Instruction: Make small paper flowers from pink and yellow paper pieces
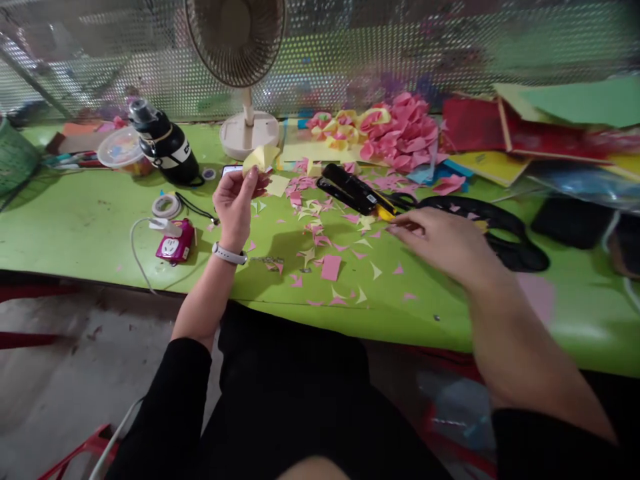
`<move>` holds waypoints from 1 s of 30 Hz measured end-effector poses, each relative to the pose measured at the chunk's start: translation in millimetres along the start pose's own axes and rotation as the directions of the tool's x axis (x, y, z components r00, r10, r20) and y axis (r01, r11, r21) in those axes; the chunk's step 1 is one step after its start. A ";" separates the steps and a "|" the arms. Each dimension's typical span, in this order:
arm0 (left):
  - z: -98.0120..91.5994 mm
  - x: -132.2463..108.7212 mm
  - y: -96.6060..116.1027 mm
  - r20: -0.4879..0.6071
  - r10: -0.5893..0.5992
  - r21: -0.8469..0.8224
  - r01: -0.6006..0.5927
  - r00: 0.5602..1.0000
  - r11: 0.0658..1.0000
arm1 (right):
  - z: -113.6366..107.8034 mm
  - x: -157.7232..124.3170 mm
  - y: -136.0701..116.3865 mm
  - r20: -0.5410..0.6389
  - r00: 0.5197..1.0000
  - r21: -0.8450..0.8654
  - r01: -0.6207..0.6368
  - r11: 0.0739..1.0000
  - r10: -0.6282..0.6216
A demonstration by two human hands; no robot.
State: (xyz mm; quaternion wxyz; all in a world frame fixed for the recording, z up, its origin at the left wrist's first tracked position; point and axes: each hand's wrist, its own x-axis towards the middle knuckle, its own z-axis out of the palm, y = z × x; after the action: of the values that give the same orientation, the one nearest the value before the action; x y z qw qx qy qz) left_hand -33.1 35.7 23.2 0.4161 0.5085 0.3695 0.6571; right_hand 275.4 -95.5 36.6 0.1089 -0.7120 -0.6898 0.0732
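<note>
My left hand [237, 200] is raised over the table, pinching a folded, pointed piece of yellow paper [261, 160] between thumb and fingers. My right hand [445, 240] reaches in from the right, its fingers stretched forward with nothing plainly in them. Its fingertips are close to a small yellow object [385, 212] beside a black stapler [350, 190]; whether they touch it I cannot tell. Pink and yellow paper scraps [320, 233] lie scattered between the hands. Among them are a pink paper rectangle [331, 267] and a yellow paper square [277, 185].
A pile of pink paper petals [403, 137] lies at the back beside a beige fan [249, 133]. On the left stand a dark bottle [167, 147], a roll of tape [167, 206] and a magenta socket adapter [175, 245]. Black-handled scissors [520, 253] rest at right.
</note>
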 end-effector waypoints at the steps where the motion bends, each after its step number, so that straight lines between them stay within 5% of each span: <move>1: -1.5 1.8 0.6 -0.023 0.016 -0.007 -0.016 1.000 1.000 | 4.1 7.9 -8.7 0.018 0.999 0.017 0.047 0.999 -0.048; 6: -10.9 8.3 4.9 -0.060 0.077 0.048 -0.074 0.995 0.996 | 19.8 41.5 -34.4 0.059 0.975 0.019 0.216 0.976 -0.216; 13: -12.5 8.8 8.1 -0.107 0.097 -0.026 -0.100 0.989 0.995 | 26.5 68.1 -60.9 0.136 0.946 0.058 0.290 0.955 -0.295; 22: 0.9 -8.5 1.6 0.117 0.003 -0.037 0.002 0.993 0.999 | 59.0 89.9 -89.7 0.293 0.875 0.020 0.398 0.917 -0.386; 30: 3.4 -14.1 -13.4 0.257 -0.083 -0.048 0.099 0.963 0.994 | 69.1 89.9 -82.2 0.215 0.881 0.053 0.420 0.906 -0.421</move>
State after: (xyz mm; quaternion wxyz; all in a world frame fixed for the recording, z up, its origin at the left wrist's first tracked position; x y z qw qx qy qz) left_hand -25.6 27.9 6.6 0.5050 0.5583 0.3159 0.5774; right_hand 181.8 0.0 -5.0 0.0464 -0.5326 -0.8352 0.1286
